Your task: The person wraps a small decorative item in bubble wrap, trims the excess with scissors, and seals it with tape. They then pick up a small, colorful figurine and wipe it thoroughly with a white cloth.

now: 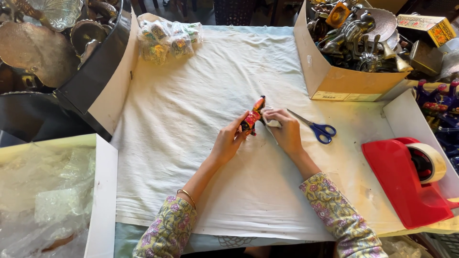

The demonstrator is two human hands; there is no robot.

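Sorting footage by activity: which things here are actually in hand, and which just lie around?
In hand: painted figurine held by left hand; white piece under right hand.
Lying about: scissors, red tape dispenser, wrapped bundles, box of metalware.

Pale cloth-covered table in soft daylight, dark floor beyond its far edge.

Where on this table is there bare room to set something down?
Bare cloth lies left of the left hand, below the wrapped bundles, and between the forearms. Crowded at right: scissors, red tape dispenser, cardboard box.
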